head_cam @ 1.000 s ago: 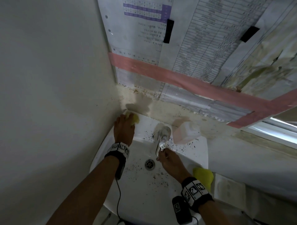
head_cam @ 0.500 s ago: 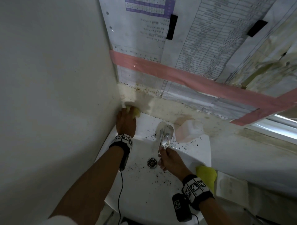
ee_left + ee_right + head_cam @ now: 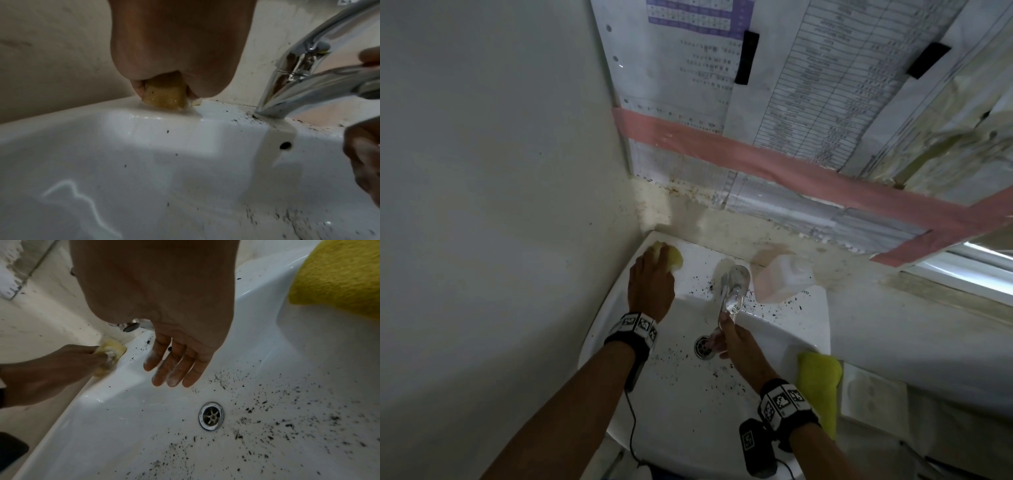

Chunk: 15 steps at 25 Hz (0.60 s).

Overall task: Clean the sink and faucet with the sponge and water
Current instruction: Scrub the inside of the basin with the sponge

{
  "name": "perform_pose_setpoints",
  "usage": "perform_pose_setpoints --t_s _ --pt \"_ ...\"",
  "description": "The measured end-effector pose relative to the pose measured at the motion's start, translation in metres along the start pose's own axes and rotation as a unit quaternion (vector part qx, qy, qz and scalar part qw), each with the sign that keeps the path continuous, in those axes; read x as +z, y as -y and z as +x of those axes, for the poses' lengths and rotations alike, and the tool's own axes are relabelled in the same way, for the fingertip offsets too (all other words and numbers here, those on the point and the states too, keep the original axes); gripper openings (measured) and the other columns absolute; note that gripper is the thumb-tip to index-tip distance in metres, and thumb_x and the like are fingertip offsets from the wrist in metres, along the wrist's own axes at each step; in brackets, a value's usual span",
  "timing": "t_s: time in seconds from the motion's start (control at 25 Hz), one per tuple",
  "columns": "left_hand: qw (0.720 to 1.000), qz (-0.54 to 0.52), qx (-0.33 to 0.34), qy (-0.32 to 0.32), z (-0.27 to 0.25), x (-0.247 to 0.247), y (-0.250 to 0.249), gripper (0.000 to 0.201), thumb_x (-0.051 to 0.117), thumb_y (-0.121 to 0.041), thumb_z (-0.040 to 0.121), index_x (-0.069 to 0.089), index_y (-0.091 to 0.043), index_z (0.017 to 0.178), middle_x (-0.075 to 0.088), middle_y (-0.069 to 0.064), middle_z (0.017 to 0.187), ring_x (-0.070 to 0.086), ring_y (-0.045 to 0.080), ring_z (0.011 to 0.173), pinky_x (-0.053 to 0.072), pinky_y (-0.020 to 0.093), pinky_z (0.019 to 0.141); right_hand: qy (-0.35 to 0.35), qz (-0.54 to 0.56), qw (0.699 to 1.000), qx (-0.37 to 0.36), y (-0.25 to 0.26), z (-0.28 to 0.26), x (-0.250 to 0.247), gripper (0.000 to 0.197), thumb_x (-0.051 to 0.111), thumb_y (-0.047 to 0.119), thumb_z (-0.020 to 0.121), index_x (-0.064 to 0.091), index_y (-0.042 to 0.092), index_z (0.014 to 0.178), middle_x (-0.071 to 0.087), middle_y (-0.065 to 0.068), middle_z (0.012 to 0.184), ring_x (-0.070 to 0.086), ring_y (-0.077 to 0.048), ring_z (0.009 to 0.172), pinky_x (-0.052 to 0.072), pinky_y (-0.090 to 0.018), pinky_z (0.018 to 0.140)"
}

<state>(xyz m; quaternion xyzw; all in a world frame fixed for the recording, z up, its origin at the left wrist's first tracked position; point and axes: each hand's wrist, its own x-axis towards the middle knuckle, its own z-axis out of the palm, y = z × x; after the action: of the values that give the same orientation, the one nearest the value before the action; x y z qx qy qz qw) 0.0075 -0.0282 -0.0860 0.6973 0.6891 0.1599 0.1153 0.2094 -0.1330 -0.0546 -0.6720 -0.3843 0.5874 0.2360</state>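
Left hand (image 3: 650, 284) clamps sponge (image 3: 165, 95) against sink (image 3: 804, 318) back-left rim corner, scrubbing where wall meets deck. Right hand (image 3: 174, 363) fingers straight, apart, holding nothing, under faucet (image 3: 734, 286) spout, probably catching water; flow unclear. Black specks remain around drain (image 3: 211, 416).

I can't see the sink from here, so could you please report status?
Left hand presses sponge on sink back corner. Right hand open under faucet. Specks remain.
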Motion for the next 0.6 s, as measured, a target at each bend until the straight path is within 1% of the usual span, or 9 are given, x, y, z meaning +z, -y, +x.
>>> perform_pose_setpoints --t_s 0.08,0.16,0.2,0.28,0.36,0.4,0.48,0.56,0.6 --pt "0.999 0.011 -0.012 0.042 0.020 0.001 -0.005 0.064 0.057 -0.018 0.096 0.033 -0.018 0.156 0.041 0.021 0.154 0.044 0.039 0.131 0.040 0.050 0.106 -0.007 0.000 1.000 -0.006 -0.002 0.002 0.000 0.085 0.035 0.081 0.086 0.072 0.004 0.092 0.077 -0.008 0.088 0.070 -0.013 0.077 0.051 -0.025 0.073" --pt "0.999 0.008 -0.014 0.047 0.023 0.002 -0.012 0.065 0.057 -0.018 0.096 0.033 -0.018 0.156 0.039 0.021 0.154 0.043 0.040 0.131 0.039 0.050 0.107 -0.017 -0.005 1.000 -0.017 -0.002 0.004 -0.001 0.087 0.036 0.086 0.085 0.072 0.008 0.092 0.076 -0.005 0.089 0.070 -0.013 0.082 0.052 -0.028 0.079" --pt "0.999 0.007 0.004 0.041 0.017 0.004 -0.017 0.066 0.058 -0.017 0.094 0.034 -0.017 0.155 0.040 0.021 0.154 0.044 0.039 0.130 0.040 0.048 0.107 -0.020 -0.008 0.999 -0.026 -0.002 0.005 -0.001 0.080 0.037 0.084 0.086 0.072 0.012 0.093 0.076 -0.003 0.090 0.070 -0.013 0.086 0.052 -0.029 0.081" --pt "0.995 0.016 0.097 0.036 -0.005 0.012 -0.027 0.068 0.059 -0.020 0.093 0.034 -0.015 0.156 0.038 0.017 0.156 0.045 0.035 0.130 0.041 0.043 0.107 -0.026 -0.017 0.998 -0.062 -0.002 0.003 0.000 0.055 0.040 0.070 0.096 0.066 0.022 0.098 0.072 0.004 0.093 0.067 -0.009 0.092 0.048 -0.028 0.083" --pt "0.984 0.022 0.172 0.028 -0.026 0.021 -0.029 0.067 0.058 -0.023 0.096 0.033 -0.014 0.157 0.036 0.015 0.159 0.041 0.031 0.135 0.039 0.039 0.111 -0.074 -0.081 0.987 -0.117 -0.004 0.004 0.001 0.031 0.042 0.054 0.103 0.057 0.027 0.106 0.064 0.010 0.098 0.061 -0.009 0.096 0.043 -0.030 0.083" --pt "0.984 0.022 0.178 0.023 -0.028 0.023 -0.028 0.065 0.057 -0.025 0.098 0.033 -0.013 0.157 0.036 0.015 0.159 0.041 0.031 0.137 0.038 0.039 0.112 -0.118 -0.135 0.972 -0.153 -0.006 0.004 0.002 0.028 0.043 0.050 0.103 0.053 0.025 0.110 0.059 0.009 0.100 0.056 -0.013 0.096 0.042 -0.031 0.083" --pt "0.986 0.024 0.167 0.018 -0.020 0.022 -0.024 0.063 0.056 -0.025 0.100 0.033 -0.013 0.157 0.038 0.016 0.158 0.042 0.032 0.136 0.040 0.041 0.111 -0.191 -0.254 0.925 -0.210 -0.007 0.004 0.003 0.037 0.042 0.046 0.101 0.049 0.016 0.120 0.052 0.003 0.104 0.048 -0.015 0.094 0.042 -0.032 0.081" --pt "0.990 0.024 0.135 0.020 -0.009 0.017 -0.020 0.063 0.057 -0.023 0.099 0.034 -0.012 0.157 0.038 0.017 0.157 0.044 0.034 0.133 0.043 0.044 0.109 -0.232 -0.347 0.880 -0.227 -0.002 0.000 0.004 0.045 0.041 0.042 0.100 0.049 0.008 0.128 0.052 -0.003 0.110 0.047 -0.018 0.096 0.048 -0.035 0.081" --pt "0.994 0.027 0.107 0.024 -0.002 0.013 -0.017 0.064 0.057 -0.022 0.098 0.033 -0.013 0.157 0.038 0.018 0.157 0.045 0.035 0.131 0.043 0.046 0.108 -0.239 -0.372 0.867 -0.229 0.001 -0.002 0.004 0.048 0.039 0.040 0.101 0.048 0.005 0.133 0.053 -0.007 0.117 0.049 -0.021 0.102 0.050 -0.036 0.085"
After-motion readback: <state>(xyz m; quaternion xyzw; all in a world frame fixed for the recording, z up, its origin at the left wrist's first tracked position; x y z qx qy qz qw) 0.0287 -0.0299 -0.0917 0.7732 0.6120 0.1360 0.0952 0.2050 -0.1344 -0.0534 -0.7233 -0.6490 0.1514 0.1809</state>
